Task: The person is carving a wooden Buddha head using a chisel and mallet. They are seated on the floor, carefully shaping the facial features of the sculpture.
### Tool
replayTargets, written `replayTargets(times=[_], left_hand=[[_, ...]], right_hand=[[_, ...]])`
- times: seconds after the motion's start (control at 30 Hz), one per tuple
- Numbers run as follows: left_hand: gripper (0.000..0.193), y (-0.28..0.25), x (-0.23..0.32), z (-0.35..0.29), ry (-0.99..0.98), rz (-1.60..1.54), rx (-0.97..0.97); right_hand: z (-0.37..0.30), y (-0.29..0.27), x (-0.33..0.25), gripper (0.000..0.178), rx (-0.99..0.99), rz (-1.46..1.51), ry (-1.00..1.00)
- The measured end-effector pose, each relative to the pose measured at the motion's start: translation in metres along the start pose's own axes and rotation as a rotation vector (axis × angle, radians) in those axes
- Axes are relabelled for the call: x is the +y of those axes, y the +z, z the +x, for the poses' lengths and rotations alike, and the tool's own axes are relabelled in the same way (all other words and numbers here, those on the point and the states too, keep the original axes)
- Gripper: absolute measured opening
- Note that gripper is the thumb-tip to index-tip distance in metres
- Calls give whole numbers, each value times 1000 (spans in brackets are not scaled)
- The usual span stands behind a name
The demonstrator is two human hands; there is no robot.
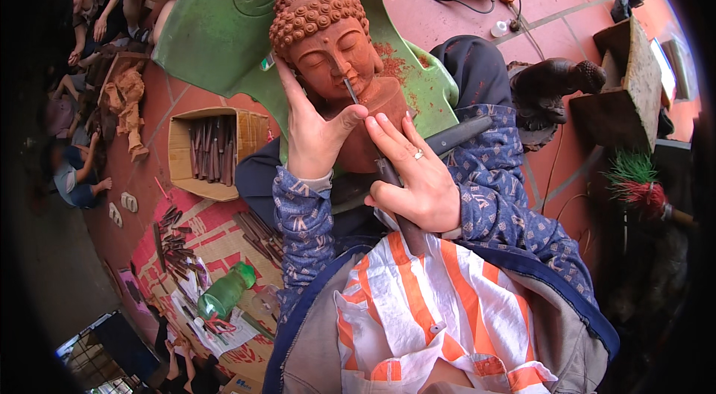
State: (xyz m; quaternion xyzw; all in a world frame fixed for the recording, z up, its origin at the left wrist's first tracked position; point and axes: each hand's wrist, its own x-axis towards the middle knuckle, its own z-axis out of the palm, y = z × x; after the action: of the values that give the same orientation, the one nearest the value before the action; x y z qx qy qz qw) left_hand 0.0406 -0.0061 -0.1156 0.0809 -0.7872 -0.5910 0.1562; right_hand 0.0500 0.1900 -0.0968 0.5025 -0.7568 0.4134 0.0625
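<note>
A reddish-brown carved Buddha bust (325,40) leans back in front of me, its curled hair at the far end. Cupped along the left side of its face and neck, my left hand (317,129) steadies it, with the thumb stretched toward the blade. My right hand (419,184) is closed round a carving chisel (410,234), its fingertips close to my left thumb. The thin metal blade reaches the bust's mouth and nose area. The chisel's dark handle runs back toward my chest. My left fingers are partly hidden behind the bust.
A green plastic chair piece (216,29) with reddish shavings lies beneath the bust. Left stands a cardboard box (256,129) of chisels; more tools and a green bottle (226,291) lie nearby. A dark carving (541,96) and a wooden box (623,88) are right. People sit far left.
</note>
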Motion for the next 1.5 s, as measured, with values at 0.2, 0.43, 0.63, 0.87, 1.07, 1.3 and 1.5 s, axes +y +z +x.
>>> replayTargets(times=[0.2, 0.43, 0.63, 0.87, 1.07, 1.3, 1.5], left_hand=[[143, -1, -2, 0, 3, 15, -2], [135, 0, 1, 0, 18, -12, -15], [133, -1, 8, 0, 36, 99, -5], [135, -1, 5, -1, 34, 14, -3], [139, -3, 1, 0, 26, 26, -11], [142, -1, 2, 0, -2, -29, -2], [142, -2, 2, -1, 2, -18, -8]], right_hand=[[6, -11, -11, 22, -51, 35, 61], [2, 6, 6, 20, -7, -76, -26], [-2, 14, 22, 20, 8, -149, -99], [-4, 21, 26, 24, 63, -180, -154], [-10, 10, 28, 20, -47, -72, -154], [0, -10, 7, 27, -50, 148, -15], [4, -13, -1, 29, -56, 118, -2]])
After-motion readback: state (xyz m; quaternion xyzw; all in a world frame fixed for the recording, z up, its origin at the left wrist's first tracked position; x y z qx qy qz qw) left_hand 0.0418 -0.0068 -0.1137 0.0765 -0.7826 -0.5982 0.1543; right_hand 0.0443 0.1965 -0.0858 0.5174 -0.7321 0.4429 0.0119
